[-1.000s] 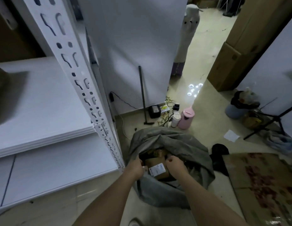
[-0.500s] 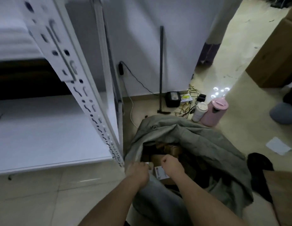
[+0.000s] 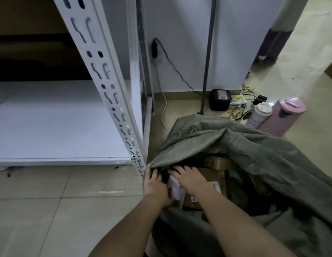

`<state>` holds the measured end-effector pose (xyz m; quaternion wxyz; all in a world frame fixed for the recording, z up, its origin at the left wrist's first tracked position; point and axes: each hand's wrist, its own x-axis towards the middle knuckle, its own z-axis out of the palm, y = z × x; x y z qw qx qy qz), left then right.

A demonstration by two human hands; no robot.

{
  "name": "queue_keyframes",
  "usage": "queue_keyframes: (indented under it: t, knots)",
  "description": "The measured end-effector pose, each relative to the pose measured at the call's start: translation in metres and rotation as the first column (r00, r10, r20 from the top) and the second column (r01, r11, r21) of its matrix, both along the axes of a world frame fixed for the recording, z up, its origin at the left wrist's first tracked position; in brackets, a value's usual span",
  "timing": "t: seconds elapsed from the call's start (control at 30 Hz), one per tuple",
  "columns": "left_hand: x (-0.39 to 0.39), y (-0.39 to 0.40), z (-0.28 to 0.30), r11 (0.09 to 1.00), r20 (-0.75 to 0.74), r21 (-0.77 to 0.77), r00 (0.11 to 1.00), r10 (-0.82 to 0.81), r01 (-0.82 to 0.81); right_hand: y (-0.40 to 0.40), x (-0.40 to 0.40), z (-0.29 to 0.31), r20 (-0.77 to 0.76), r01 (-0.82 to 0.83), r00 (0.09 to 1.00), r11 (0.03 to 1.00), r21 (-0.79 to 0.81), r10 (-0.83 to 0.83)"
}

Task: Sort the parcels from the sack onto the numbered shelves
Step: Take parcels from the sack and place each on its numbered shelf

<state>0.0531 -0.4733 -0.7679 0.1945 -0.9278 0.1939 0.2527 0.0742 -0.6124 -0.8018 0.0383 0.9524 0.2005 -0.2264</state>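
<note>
A grey-green sack [image 3: 254,145] lies open on the floor at the lower right. Inside it I see a brown cardboard parcel with a white label [image 3: 215,180], a second brown parcel [image 3: 217,162] behind it, and a crumpled white packet [image 3: 175,190]. My left hand [image 3: 156,184] is at the left rim of the sack's mouth, thumb against the cloth, fingers curled down into the dark opening beside the white packet. My right hand [image 3: 189,178] lies over the brown parcel, its spread fingers reaching into the dark. The white shelf board [image 3: 59,123] is at the left, bare.
The shelf's perforated upright [image 3: 109,86] stands just left of the sack. By the wall behind are a dark pole [image 3: 208,52], a black box [image 3: 220,99], cables, a white cup [image 3: 259,114] and a pink kettle [image 3: 284,115]. Tiled floor lies at the lower left.
My head has dropped closer to the sack. Both hands have pushed deeper into the opening, and my right hand has gone from a fist to spread fingers.
</note>
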Motion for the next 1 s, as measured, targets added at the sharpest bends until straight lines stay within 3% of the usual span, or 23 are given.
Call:
queue_keyframes:
  t: [0.13,0.3,0.5,0.6,0.67,0.77,0.9,1.0]
  knots:
    - [0.000,0.011,-0.013,0.988,-0.079,0.149,0.996,-0.033,0.045,0.009,0.001,-0.004,-0.035,-0.210,0.978,0.972,-0.101,0.208]
    - [0.000,0.014,-0.019,0.993,-0.059,0.109,0.997,-0.047,0.054,0.004,-0.002,-0.006,-0.035,-0.266,0.964,0.949,-0.167,0.264]
    - [0.001,0.009,-0.022,0.996,-0.021,0.081,0.999,-0.031,0.033,-0.030,-0.011,-0.005,-0.027,-0.021,0.999,0.997,-0.078,0.019]
    - [-0.001,0.003,-0.020,0.997,0.003,0.074,1.000,-0.001,0.001,-0.052,-0.013,0.005,-0.181,0.265,0.952,0.960,0.086,-0.247]
    - [-0.002,-0.002,-0.015,0.999,0.039,0.003,0.999,0.038,-0.039,-0.064,-0.012,0.009,-0.358,0.502,0.834,0.847,0.177,-0.419]
    - [0.000,-0.013,-0.006,0.980,0.125,-0.185,0.987,0.097,-0.073,-0.077,-0.012,0.019,-0.641,0.810,0.562,0.504,0.300,-0.523]
    - [0.002,-0.028,0.002,0.917,0.209,-0.379,0.954,0.213,-0.122,-0.090,-0.021,0.027,-0.790,0.935,0.353,0.152,0.321,-0.502]
    - [0.002,-0.035,0.007,0.744,0.014,-0.598,0.924,0.382,-0.298,-0.097,-0.029,0.025,-0.846,0.942,0.254,-0.080,0.327,-0.469]
